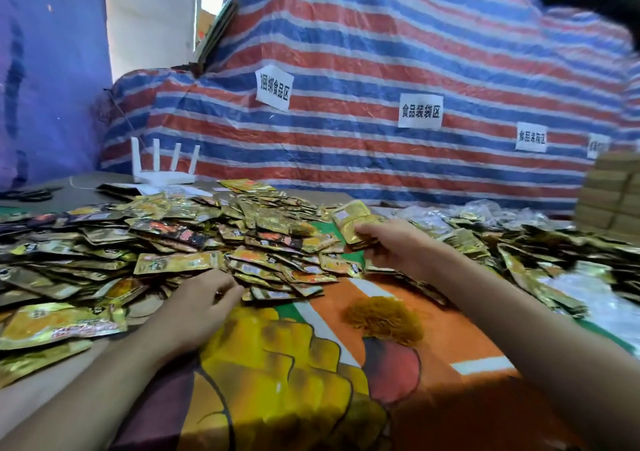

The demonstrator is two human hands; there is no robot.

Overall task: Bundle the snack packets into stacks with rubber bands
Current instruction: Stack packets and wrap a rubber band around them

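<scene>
Reaching in from the bottom corners of the frame, both forearms cross a printed orange cloth [450,329]. A loose heap of rubber bands [384,315] lies on it at lower centre, between the arms. The left hand [204,298] sits at the near edge of the snack packets [173,235], fingers curled under; whether they grip anything I cannot tell. Higher up, right of centre, the right hand [391,246] clasps a small gold stack [353,222], its lower part hidden by the fingers. Behind, a white router [162,170] stands before a striped tarp [346,52] bearing paper labels [420,111]; the rightmost is partly hidden.
</scene>
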